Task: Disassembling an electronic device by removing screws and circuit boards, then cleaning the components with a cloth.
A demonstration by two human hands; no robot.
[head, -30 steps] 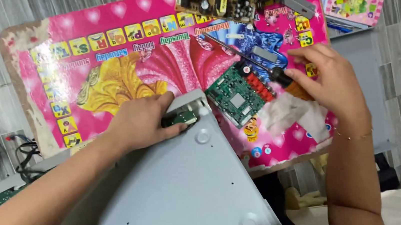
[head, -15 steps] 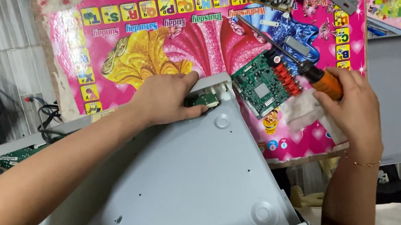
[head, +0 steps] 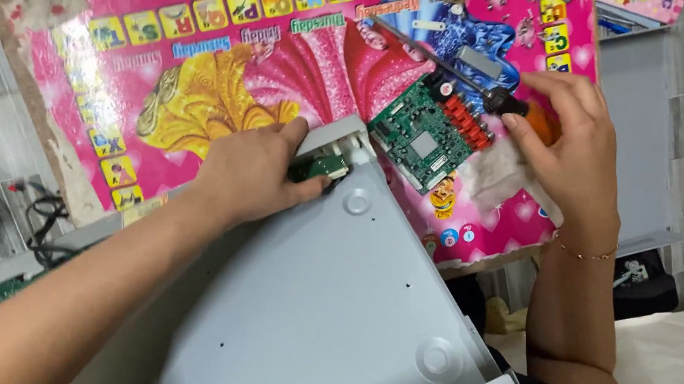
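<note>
Head view: your left hand (head: 258, 174) pinches the small green board (head: 320, 167) at the grey metal casing's (head: 304, 308) corner; your right hand (head: 570, 140), just right, is wrapped around an orange-handled screwdriver (head: 512, 106).

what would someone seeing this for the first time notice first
The bright pink poster covering the table's far side catches the eye first. In front of it lies a big grey metal case, with the left hand at its far edge on a small green board. To the right, the right hand holds an orange-handled screwdriver beside a green circuit board.
</note>
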